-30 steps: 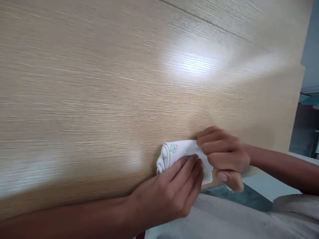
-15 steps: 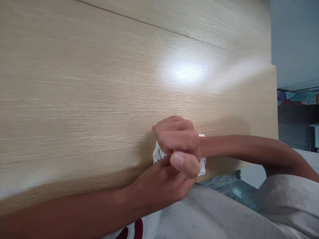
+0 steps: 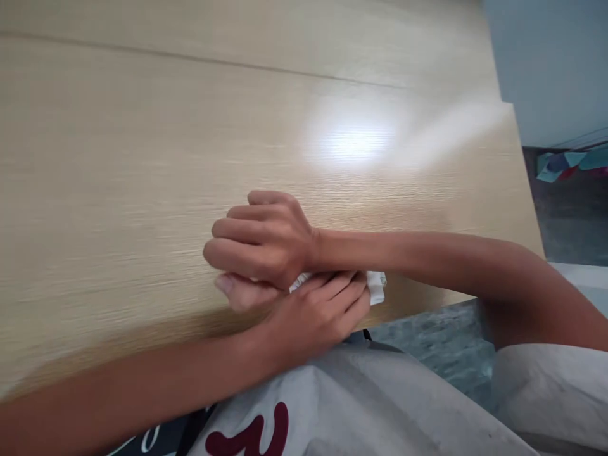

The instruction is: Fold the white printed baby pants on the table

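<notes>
A white crumpled bundle [image 3: 377, 288], like cloth or paper, lies at the table's near edge. Most of it is covered by my hands, but a ruffled bit shows between them and the right end has a small greenish mark. My left hand [image 3: 323, 310] is bent over the bundle, fingers together and curled down on its right part. Just beyond and to the left, my right hand [image 3: 259, 244] is closed, knuckles up and thumb tucked beneath. Whatever it may hold is hidden. My right forearm passes just above the left fingers.
The pale wooden table [image 3: 142, 152] spans the view, with a seam across its far part and a bright light reflection. Its right edge slants down past blue-grey floor. Colourful cloth or paper pieces [image 3: 560, 164] are at far right. My light shirt [image 3: 361, 399] touches the near side.
My right hand has moved left, from over the bundle and left hand to beyond the left wrist. My left hand stays on the bundle, its fingers now visible. The view has shifted slightly.
</notes>
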{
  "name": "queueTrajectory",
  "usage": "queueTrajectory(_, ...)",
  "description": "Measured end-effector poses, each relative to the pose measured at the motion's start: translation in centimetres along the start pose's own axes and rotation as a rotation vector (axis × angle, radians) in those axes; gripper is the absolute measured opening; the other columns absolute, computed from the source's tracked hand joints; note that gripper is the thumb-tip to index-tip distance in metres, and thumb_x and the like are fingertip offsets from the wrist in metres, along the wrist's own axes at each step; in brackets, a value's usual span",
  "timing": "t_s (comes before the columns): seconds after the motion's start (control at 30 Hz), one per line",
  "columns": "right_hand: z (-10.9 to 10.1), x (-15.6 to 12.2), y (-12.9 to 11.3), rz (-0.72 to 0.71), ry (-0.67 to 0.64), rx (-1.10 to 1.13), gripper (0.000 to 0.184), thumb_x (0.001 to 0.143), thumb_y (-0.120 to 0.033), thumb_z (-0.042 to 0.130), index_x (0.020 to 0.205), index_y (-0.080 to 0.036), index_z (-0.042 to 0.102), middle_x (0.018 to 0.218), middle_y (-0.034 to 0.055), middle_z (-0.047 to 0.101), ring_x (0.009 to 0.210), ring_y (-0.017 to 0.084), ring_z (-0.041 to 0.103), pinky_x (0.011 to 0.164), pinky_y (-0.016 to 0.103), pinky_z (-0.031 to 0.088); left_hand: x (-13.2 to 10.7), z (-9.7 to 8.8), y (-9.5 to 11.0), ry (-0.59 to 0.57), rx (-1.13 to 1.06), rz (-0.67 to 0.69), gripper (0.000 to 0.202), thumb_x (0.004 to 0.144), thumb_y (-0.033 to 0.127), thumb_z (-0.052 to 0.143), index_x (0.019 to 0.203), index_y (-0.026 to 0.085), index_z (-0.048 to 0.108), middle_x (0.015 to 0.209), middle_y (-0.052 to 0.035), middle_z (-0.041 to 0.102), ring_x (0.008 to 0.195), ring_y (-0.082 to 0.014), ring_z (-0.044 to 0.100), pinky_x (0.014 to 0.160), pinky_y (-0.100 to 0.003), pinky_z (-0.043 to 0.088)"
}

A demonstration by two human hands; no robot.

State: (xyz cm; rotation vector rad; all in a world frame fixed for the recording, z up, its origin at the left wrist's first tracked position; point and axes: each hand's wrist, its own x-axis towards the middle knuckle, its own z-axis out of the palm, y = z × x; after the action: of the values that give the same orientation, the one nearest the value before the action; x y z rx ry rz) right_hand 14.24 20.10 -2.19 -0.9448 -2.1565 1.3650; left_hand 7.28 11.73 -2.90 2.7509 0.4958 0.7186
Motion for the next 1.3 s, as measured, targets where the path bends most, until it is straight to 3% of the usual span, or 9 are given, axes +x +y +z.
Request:
queueTrajectory(0.17,-3.4,1.8,1.5,-0.369,0.42,-0.585,0.029,0.09,-0.025,0.039,0.067,-0.022,0.023,0.063,-0.0016,0.031,0.063,0.015,0.043,0.064,0.028,0.036,0.1,0.2,-0.1,0.025,0.049,0.058,0.029,0.099,0.006,0.041,0.121,0.005,0.06,0.122,-0.0142,0.065,0.121,-0.0236,0.058,0.11,-0.038,0.047)
queueTrajectory(0.27,-6.6,-0.6,1.9,-0.401,0.687,-0.578,0.03,0.091,-0.023,0.036,0.066,-0.023,0.019,0.058,-0.0027,0.029,0.055,0.014,0.031,0.057,0.029,0.029,-0.3,0.1,-0.7,0.034,0.061,0.085,0.031,0.096,0.006,0.045,0.124,0.006,0.058,0.124,-0.0138,0.064,0.123,-0.0246,0.057,0.107,-0.041,0.048)
queueTrajectory(0.33,-8.1,-3.8,2.7,-0.41,0.737,-0.54,0.031,0.09,-0.022,0.04,0.066,-0.023,0.021,0.057,-0.0033,0.029,0.052,0.013,0.027,0.053,0.029,0.023,-0.4,0.1,-1.5,0.078,0.056,0.083,0.031,0.093,0.012,0.049,0.123,0.008,0.058,0.115,-0.0128,0.066,0.113,-0.0276,0.06,0.097,-0.045,0.052)
queueTrajectory(0.47,-9.4,-9.9,5.2,-0.415,0.69,-0.57,0.031,0.086,-0.018,0.05,0.063,-0.022,0.029,0.056,-0.0034,0.034,0.051,0.013,0.029,0.049,0.028,0.023,-0.1,-0.4,-3.7,0.104,0.012,0.063,0.033,0.088,0.033,0.058,0.113,0.011,0.06,0.1,-0.0119,0.068,0.094,-0.0288,0.061,0.081,-0.045,0.05)
queueTrajectory(0.6,-10.1,-12.1,6.1,-0.436,0.701,-0.537,0.028,0.085,-0.017,0.054,0.064,-0.021,0.037,0.058,-0.0025,0.042,0.052,0.013,0.035,0.049,0.028,0.026,0.8,-1.5,-5.0,0.049,-0.114,0.06,0.026,0.088,0.034,0.062,0.105,0.015,0.064,0.101,-0.0106,0.068,0.091,-0.0238,0.062,0.081,-0.04,0.05)
queueTrajectory(0.87,-9.1,-12.7,3.7,-0.835,0.648,-0.755,0.007,0.089,-0.027,0.064,0.086,-0.022,0.06,0.08,0.0032,0.061,0.067,0.018,0.052,0.057,0.03,0.042,1.6,-3.1,-5.1,0.19,-0.616,-0.553,0.034,0.089,0.037,0.07,0.112,0.015,0.058,0.087,-0.0044,0.065,0.068,-0.0123,0.058,0.057,-0.021,0.044)
queueTrajectory(1.07,-8.2,-12.3,3.5,-0.794,0.453,-0.946,0.009,0.097,-0.018,0.054,0.098,-0.018,0.063,0.089,0.0069,0.059,0.075,0.019,0.054,0.064,0.032,0.046,2.2,-3.1,-5.5,0.13,-0.567,-0.48,0.029,0.092,0.04,0.065,0.099,0.012,0.062,0.096,-0.0077,0.061,0.083,-0.0151,0.058,0.071,-0.024,0.047)
queueTrajectory(1.2,-8.2,-12.4,3.6,-0.767,0.349,-0.891,0.009,0.099,-0.022,0.056,0.098,-0.016,0.063,0.095,0.0104,0.058,0.083,0.021,0.057,0.067,0.033,0.052,2.9,-3.9,-5.3,0.015,-0.659,-0.54,0.033,0.095,0.042,0.059,0.108,0.012,0.057,0.081,-0.0024,0.058,0.058,-0.0075,0.047,0.053,-0.018,0.037)
queueTrajectory(1.3,-7.8,-12.5,3.6,-0.703,0.292,-0.804,0.018,0.097,-0.023,0.061,0.112,-0.013,0.063,0.114,0.0174,0.054,0.097,0.026,0.059,0.077,0.038,0.057,3.1,-4.9,-5.8,-0.062,-0.702,-0.465,0.035,0.097,0.038,0.057,0.121,0.014,0.052,0.102,-0.0078,0.061,0.056,-0.0049,0.048,0.051,-0.017,0.037)
